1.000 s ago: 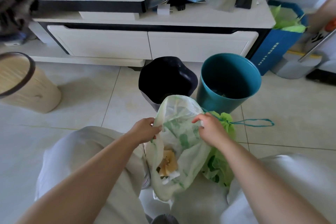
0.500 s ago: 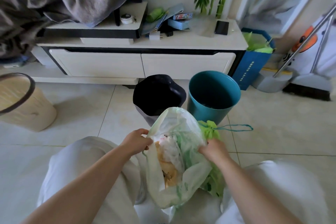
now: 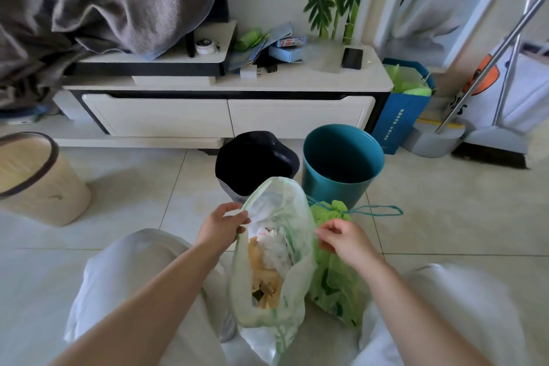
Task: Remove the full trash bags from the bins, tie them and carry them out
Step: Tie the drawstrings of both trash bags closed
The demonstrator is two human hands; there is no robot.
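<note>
I crouch over a translucent white-and-green trash bag [image 3: 294, 249] standing on the floor between my knees, its mouth open and paper and food waste showing inside. My left hand [image 3: 222, 224] pinches the bag's left rim. My right hand [image 3: 344, 239] pinches at its right rim, fingers curled. A bright green bag [image 3: 335, 282], tied with a teal drawstring [image 3: 377, 210], lies just behind and right of it. Beyond them stand a black bin [image 3: 228, 157] and a teal bin [image 3: 315, 181].
A wicker bin [image 3: 44, 187] stands at the left. A low white TV cabinet [image 3: 225, 116] runs along the back, with a blue paper bag [image 3: 401, 119] at its right end. A broom and dustpan [image 3: 487, 140] lean at far right.
My head has tilted up, showing more of the wall. My hands have moved apart and the bag's mouth is wider; the right hand has shifted right from the bag's side to its rim.
</note>
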